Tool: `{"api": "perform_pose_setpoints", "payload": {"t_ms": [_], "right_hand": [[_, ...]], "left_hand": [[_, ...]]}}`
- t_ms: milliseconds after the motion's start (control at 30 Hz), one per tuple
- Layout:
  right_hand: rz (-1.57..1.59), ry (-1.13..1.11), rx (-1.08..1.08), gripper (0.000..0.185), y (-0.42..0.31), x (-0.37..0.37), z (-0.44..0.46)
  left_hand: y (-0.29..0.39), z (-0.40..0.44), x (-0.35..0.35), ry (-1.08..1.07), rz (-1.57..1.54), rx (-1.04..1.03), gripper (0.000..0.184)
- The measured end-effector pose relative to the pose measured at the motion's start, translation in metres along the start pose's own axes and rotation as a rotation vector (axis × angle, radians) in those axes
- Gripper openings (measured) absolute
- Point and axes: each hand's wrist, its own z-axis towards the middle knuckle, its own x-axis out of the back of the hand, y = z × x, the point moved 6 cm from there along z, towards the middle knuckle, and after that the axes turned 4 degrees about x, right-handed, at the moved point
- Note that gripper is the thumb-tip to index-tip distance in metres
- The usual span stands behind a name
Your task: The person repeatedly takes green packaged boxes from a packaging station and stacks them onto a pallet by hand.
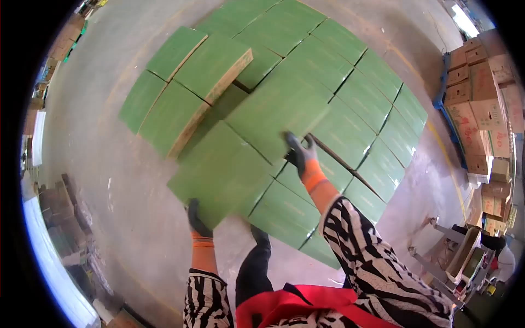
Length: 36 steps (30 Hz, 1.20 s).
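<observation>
Flat green boxes [322, 65] lie packed side by side in a stack in front of me. My left hand [199, 220], in a dark glove with an orange cuff, grips the near left corner of a green box [219, 169]; its fingers are partly hidden by the box. Further right, my right hand [299, 156], gloved the same way, is closed against the near right edge of another, slightly blurred green box [281, 112]. A narrow seam runs between these two boxes. A dark gap lies beside my right hand.
Raised green boxes [210, 68] with brown sides stand on the stack's left. Brown cartons [473, 104] are piled on a blue pallet [451, 126] at right. A metal cart [456, 262] stands lower right. Grey floor [136, 218] surrounds the stack; more cartons line the left edge.
</observation>
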Motion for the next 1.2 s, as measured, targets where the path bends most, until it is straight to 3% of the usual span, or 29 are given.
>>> {"api": "perform_pose_setpoints", "payload": {"t_ms": [133, 233, 267, 333, 433, 467, 500, 567, 600, 633, 700, 733, 767, 800, 833, 867, 933, 967, 1000, 1033, 1067, 1100, 1133, 1200], "right_hand": [[-0.139, -0.075, 0.028, 0.08, 0.02, -0.087, 0.06], [-0.291, -0.055, 0.11, 0.067, 0.031, -0.104, 0.091], [-0.392, -0.042, 0.228, 0.066, 0.052, -0.088, 0.108], [-0.53, -0.1, 0.232, 0.066, 0.071, -0.061, 0.108], [-0.36, -0.195, -0.006, 0.055, 0.042, 0.059, -0.005], [-0.427, -0.091, 0.116, 0.052, 0.019, 0.121, -0.041], [-0.499, -0.004, 0.229, 0.049, -0.008, 0.182, -0.079], [-0.097, 0.356, 0.047, 0.043, -0.014, 0.364, -0.146], [0.165, 0.568, 0.012, 0.04, -0.052, 0.439, -0.208], [0.428, 0.797, 0.032, 0.037, -0.092, 0.513, -0.273], [0.416, 1.24, 0.332, 0.043, -0.103, 0.687, -0.39], [0.465, 1.337, 0.539, 0.062, -0.131, 0.738, -0.45], [0.632, 1.436, 0.518, 0.055, -0.143, 0.809, -0.494], [0.566, 1.558, 0.518, 0.065, -0.166, 0.854, -0.533], [0.565, 1.59, 0.603, 0.073, -0.208, 0.872, -0.556], [0.514, 1.546, 0.681, 0.076, -0.242, 0.894, -0.574], [0.546, 1.505, 0.757, 0.059, -0.291, 0.942, -0.586], [0.501, 1.435, 0.76, 0.07, -0.306, 0.978, -0.587], [0.57, 1.385, 0.738, 0.069, -0.33, 0.994, -0.584], [0.614, 1.22, 0.739, 0.069, -0.333, 1.034, -0.579], [0.63, 1.428, 0.626, 0.064, -0.352, 1.04, -0.582], [0.563, 1.343, 0.681, 0.063, -0.365, 1.053, -0.579], [0.672, 1.3, 0.607, 0.072, -0.36, 1.081, -0.569], [0.786, 1.256, 0.512, 0.083, -0.364, 1.117, -0.56]], "left_hand": [[0.016, 0.079, 0.02, 0.011, -0.018, 0.001, 0.045], [-0.018, 0.15, 0.1, 0.175, 0.16, 0.093, 0.053], [-0.01, 0.144, 0.09, 0.175, 0.339, 0.088, 0.054], [0.0, 0.146, 0.072, 0.196, 0.692, 0.03, 0.057], [-0.019, 0.124, 0.033, 0.229, 1.053, -0.323, 0.061], [-0.043, 0.102, 0.006, 0.212, 1.129, -0.435, 0.062], [-0.089, 0.077, -0.029, 0.103, 1.136, -0.422, 0.064], [-0.217, 0.007, -0.116, -0.251, 1.095, -0.183, 0.068], [-0.294, -0.044, -0.175, -0.47, 1.073, 0.007, 0.07], [-0.366, -0.107, -0.241, -0.701, 1.062, 0.179, 0.072], [-0.493, -0.265, -0.363, -1.072, 0.987, 0.469, 0.076], [-0.538, -0.34, -0.413, -1.119, 0.879, 0.642, 0.079], [-0.576, -0.408, -0.452, -1.146, 0.769, 0.815, 0.081], [-0.611, -0.474, -0.486, -1.128, 0.693, 0.993, 0.087], [-0.642, -0.536, -0.517, -1.097, 0.615, 1.167, 0.093], [-0.664, -0.589, -0.548, -1.116, 0.593, 1.212, 0.094], [-0.697, -0.663, -0.585, -1.176, 0.503, 1.266, 0.095], [-0.711, -0.689, -0.601, -1.219, 0.433, 1.264, 0.095], [-0.72, -0.714, -0.617, -1.26, 0.356, 1.255, 0.095], [-0.722, -0.726, -0.627, -1.243, 0.466, 1.156, 0.092], [-0.716, -0.735, -0.636, -1.224, 0.576, 1.05, 0.088], [-0.708, -0.74, -0.642, -1.198, 0.683, 0.939, 0.086], [-0.706, -0.742, -0.644, -1.116, 0.677, 1.029, 0.071], [-0.706, -0.755, -0.656, -1.197, 0.708, 0.985, 0.059]]}}
